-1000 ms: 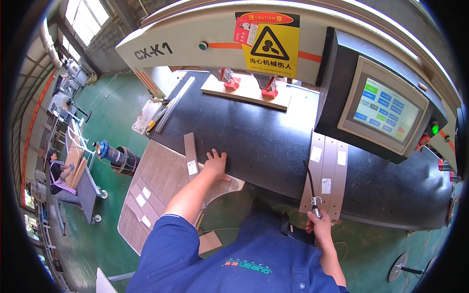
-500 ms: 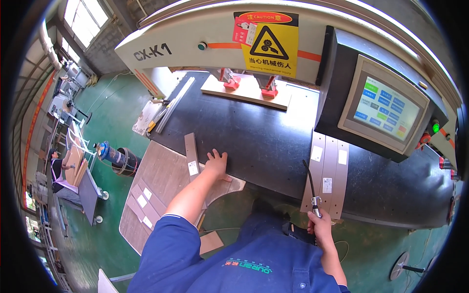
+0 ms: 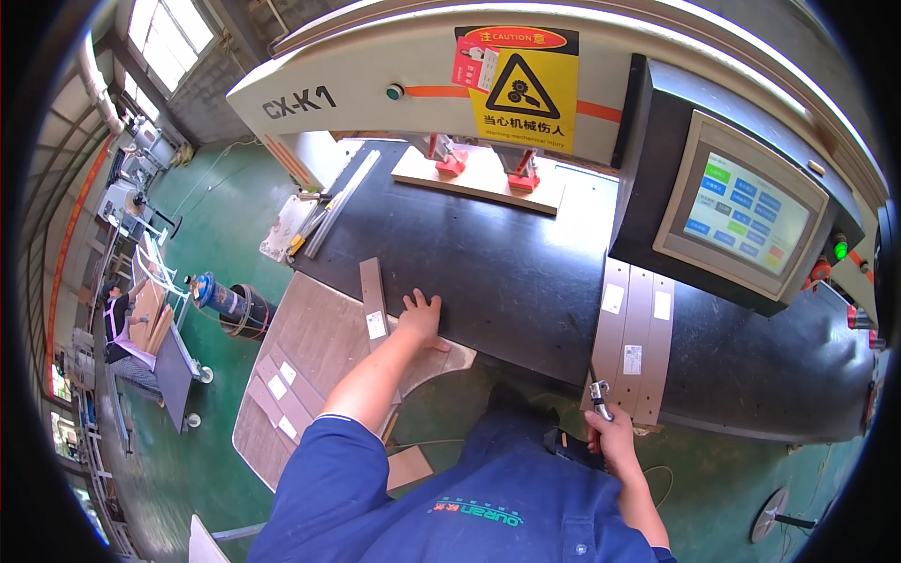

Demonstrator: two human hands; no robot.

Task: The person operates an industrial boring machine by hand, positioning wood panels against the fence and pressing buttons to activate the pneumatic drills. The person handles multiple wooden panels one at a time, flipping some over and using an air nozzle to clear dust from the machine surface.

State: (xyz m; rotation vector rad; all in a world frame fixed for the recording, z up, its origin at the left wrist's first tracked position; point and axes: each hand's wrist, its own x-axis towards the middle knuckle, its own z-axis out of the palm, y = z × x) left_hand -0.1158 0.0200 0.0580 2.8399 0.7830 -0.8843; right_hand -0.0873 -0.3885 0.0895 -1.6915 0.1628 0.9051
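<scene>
View from above of a person in a blue jacket standing at a large cutting machine with a black table (image 3: 488, 263). The left hand (image 3: 420, 319) lies flat, fingers spread open, at the near edge of the table, resting on a pale wood-grain sheet (image 3: 319, 338). A narrow strip (image 3: 373, 298) of the same material lies just left of the fingers, almost touching, its long axis running away from the person. The left hand is far nearer the strip than the right. The right hand (image 3: 615, 441), low at the table's front edge, is closed around a small metal tool (image 3: 599, 394) beside a grey panel (image 3: 636, 338)
</scene>
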